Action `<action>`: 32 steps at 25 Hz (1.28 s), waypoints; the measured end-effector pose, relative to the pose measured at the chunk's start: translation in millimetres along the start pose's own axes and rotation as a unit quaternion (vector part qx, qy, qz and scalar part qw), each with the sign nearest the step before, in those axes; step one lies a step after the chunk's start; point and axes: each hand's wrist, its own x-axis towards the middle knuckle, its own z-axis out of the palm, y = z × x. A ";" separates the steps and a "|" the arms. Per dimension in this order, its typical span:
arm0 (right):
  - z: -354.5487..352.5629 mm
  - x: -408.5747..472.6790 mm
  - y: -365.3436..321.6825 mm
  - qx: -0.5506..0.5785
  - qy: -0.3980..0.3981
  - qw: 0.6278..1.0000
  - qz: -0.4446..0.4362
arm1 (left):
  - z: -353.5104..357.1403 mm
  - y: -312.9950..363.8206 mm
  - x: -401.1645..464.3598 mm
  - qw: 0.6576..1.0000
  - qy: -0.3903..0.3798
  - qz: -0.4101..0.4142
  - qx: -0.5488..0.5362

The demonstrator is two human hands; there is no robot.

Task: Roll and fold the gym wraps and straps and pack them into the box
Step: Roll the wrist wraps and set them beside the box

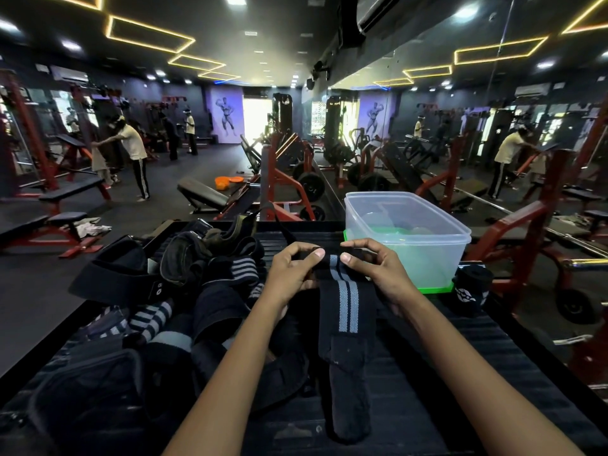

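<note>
Head view looks down two bare forearms onto a dark ribbed mat; nearest, the loose tail of a black wrist wrap with two grey stripes lies flat on the mat, running away from the person up to the hands; the left hand pinches the wrap's far end between thumb and curled fingers, and the right hand pinches the same end just beside it, thumbs facing one another with the stripes between them; that end looks turned over on itself, though how far it is rolled I cannot tell; to the left a heap of straps and wraps lies jumbled, black bands, striped ones and dark padded pieces touching and overlapping; to the right, at the mat's edge, a rolled black wrap stands upright; just beyond the right hand sits a clear plastic box on a green lid, open at the top; farther off stand red-framed benches and a mirror wall.
</note>
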 end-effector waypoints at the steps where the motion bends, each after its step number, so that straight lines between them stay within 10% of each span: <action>1: 0.3 -0.2 0.8 0.003 0.001 1.000 0.016 | -0.1 0.5 -0.7 1.000 -0.002 0.002 0.002; 32: 2.0 -1.9 -4.4 0.036 -0.034 0.997 0.050 | 1.4 -5.7 4.2 0.999 -0.016 -0.044 -0.005</action>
